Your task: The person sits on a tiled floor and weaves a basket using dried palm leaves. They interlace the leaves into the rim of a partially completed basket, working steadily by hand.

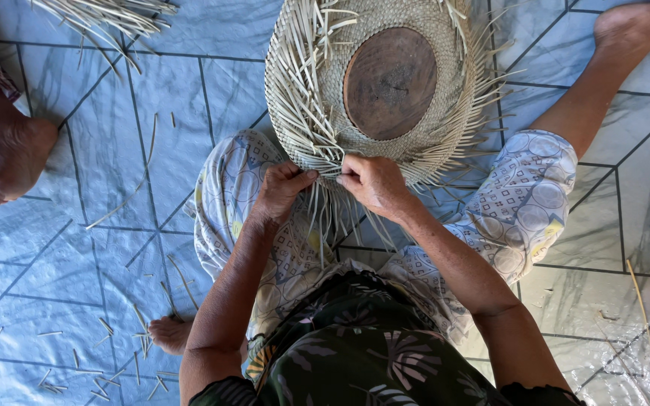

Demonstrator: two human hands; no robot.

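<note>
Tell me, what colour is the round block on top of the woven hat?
Dark brown wood; the round block shows best in the head view.

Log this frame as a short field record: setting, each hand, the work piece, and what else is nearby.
setting: person seated on a pale blue patterned floor
left hand: pinching strips at the near rim of the woven straw piece
right hand: gripping the same rim beside it
work piece: round weave over a brown wooden disc, loose strips fringing the edge
nearby: cut straw bits; another person's foot
</note>
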